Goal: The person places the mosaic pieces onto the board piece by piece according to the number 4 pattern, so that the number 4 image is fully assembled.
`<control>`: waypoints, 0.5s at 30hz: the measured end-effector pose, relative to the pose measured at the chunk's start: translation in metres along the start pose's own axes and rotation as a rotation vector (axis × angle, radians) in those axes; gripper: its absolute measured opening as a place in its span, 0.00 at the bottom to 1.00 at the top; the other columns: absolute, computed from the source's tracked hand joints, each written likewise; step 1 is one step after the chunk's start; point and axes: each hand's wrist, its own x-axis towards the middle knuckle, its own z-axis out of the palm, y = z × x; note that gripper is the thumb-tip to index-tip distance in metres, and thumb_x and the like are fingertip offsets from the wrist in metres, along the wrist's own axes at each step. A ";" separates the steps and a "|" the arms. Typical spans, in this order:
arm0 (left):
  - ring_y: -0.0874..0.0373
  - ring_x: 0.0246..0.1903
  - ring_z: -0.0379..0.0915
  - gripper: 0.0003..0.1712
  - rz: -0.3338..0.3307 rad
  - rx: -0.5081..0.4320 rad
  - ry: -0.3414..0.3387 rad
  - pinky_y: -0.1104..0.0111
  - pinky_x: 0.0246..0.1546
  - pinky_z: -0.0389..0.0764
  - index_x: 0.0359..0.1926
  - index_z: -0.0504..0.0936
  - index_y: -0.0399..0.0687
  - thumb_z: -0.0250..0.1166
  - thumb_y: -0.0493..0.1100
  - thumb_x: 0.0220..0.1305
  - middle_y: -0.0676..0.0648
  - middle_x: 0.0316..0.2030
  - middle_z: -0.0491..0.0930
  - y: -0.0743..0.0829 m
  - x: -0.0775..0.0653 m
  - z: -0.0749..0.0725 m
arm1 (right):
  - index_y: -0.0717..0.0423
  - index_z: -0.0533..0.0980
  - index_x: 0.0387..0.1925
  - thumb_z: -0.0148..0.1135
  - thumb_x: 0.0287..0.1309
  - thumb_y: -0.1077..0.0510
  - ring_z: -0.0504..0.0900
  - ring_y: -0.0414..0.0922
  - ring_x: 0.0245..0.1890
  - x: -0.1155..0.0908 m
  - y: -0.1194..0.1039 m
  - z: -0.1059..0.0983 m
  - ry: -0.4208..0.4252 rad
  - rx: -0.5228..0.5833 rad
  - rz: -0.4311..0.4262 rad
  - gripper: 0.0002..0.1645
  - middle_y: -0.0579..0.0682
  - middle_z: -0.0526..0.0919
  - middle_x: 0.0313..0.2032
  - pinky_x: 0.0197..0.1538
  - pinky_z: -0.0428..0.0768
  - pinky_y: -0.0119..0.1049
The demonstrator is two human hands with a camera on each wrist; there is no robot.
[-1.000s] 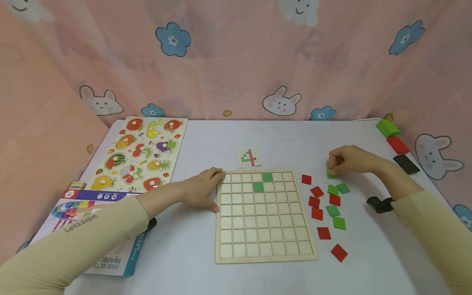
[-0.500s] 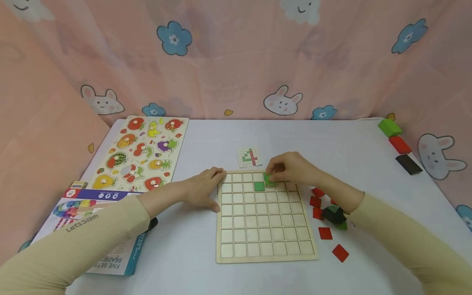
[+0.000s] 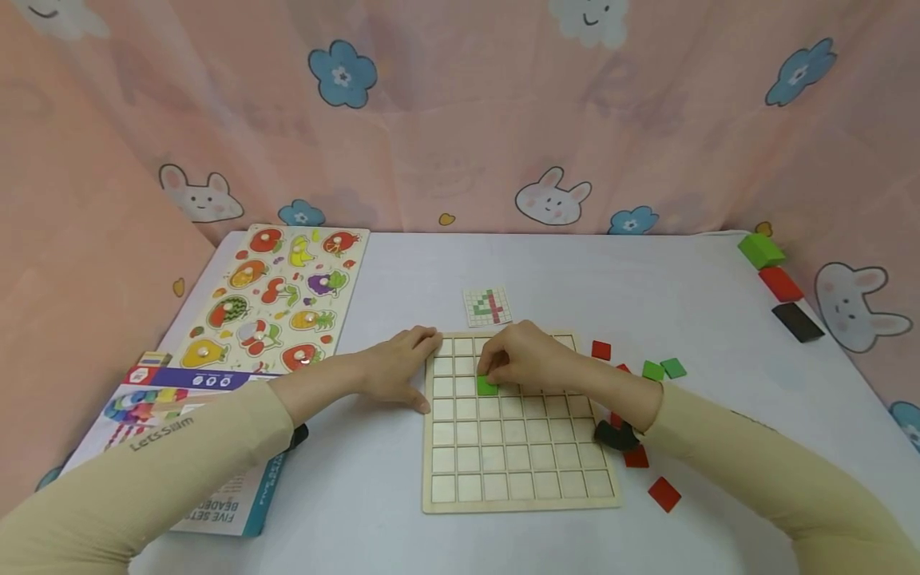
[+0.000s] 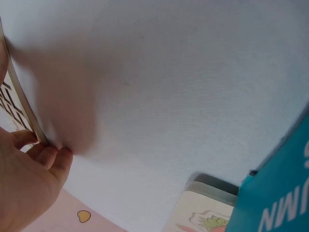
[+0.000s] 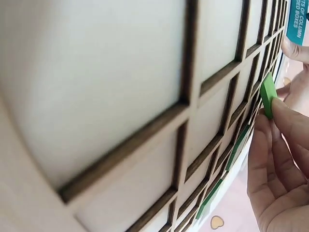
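A green tile (image 5: 267,94) is being pinched by the right hand (image 5: 280,162) over a wooden board (image 5: 106,63) — two more tiles (image 5: 238,148) are being held in its squares, its edge being touched by the left hand (image 5: 300,79).

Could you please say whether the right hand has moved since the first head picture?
Yes: the bare right hand has moved left, from right of the pale square wooden grid board to over its upper cells.

From afar I see a dark-lettered beige fabric sleeve (image 3: 165,479) at eight o'clock, a matching sleeve (image 3: 762,471) at four, a rounded black device (image 3: 616,436) near each cuff.
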 end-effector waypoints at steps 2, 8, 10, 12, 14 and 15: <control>0.39 0.76 0.46 0.60 -0.004 0.000 -0.001 0.50 0.75 0.59 0.77 0.47 0.37 0.70 0.60 0.58 0.35 0.76 0.47 -0.001 0.000 0.000 | 0.51 0.87 0.31 0.70 0.54 0.63 0.80 0.32 0.29 0.000 -0.001 0.000 0.003 -0.011 -0.006 0.04 0.43 0.88 0.30 0.36 0.80 0.25; 0.40 0.77 0.45 0.60 -0.015 -0.009 -0.010 0.50 0.75 0.59 0.77 0.45 0.37 0.70 0.59 0.58 0.35 0.77 0.46 0.000 -0.001 0.001 | 0.50 0.87 0.36 0.72 0.53 0.62 0.79 0.32 0.32 -0.001 -0.001 0.003 -0.017 -0.072 -0.015 0.07 0.43 0.87 0.34 0.38 0.79 0.24; 0.40 0.77 0.45 0.60 -0.014 -0.007 -0.011 0.50 0.75 0.59 0.77 0.45 0.38 0.69 0.59 0.58 0.35 0.77 0.46 0.000 -0.001 0.001 | 0.49 0.87 0.37 0.73 0.53 0.61 0.79 0.32 0.33 -0.004 0.001 0.002 -0.019 -0.093 -0.020 0.08 0.42 0.87 0.34 0.38 0.79 0.25; 0.39 0.77 0.45 0.60 -0.007 -0.003 -0.007 0.50 0.75 0.59 0.77 0.45 0.37 0.69 0.59 0.59 0.35 0.77 0.46 0.000 -0.001 0.001 | 0.48 0.87 0.38 0.72 0.53 0.60 0.78 0.33 0.33 -0.008 0.004 -0.002 -0.011 -0.099 -0.011 0.09 0.41 0.86 0.34 0.39 0.79 0.26; 0.39 0.77 0.45 0.60 -0.001 0.002 -0.005 0.50 0.75 0.58 0.77 0.45 0.37 0.69 0.59 0.59 0.34 0.77 0.46 0.000 -0.001 0.000 | 0.49 0.86 0.39 0.72 0.54 0.60 0.78 0.35 0.34 -0.015 0.010 -0.009 0.006 -0.091 0.004 0.09 0.42 0.86 0.35 0.40 0.79 0.28; 0.39 0.77 0.45 0.60 0.001 0.005 -0.005 0.50 0.75 0.58 0.77 0.45 0.37 0.69 0.59 0.59 0.34 0.77 0.46 0.000 -0.001 0.000 | 0.49 0.86 0.39 0.71 0.55 0.61 0.78 0.36 0.34 -0.019 0.014 -0.014 0.020 -0.084 0.015 0.09 0.42 0.86 0.36 0.40 0.79 0.29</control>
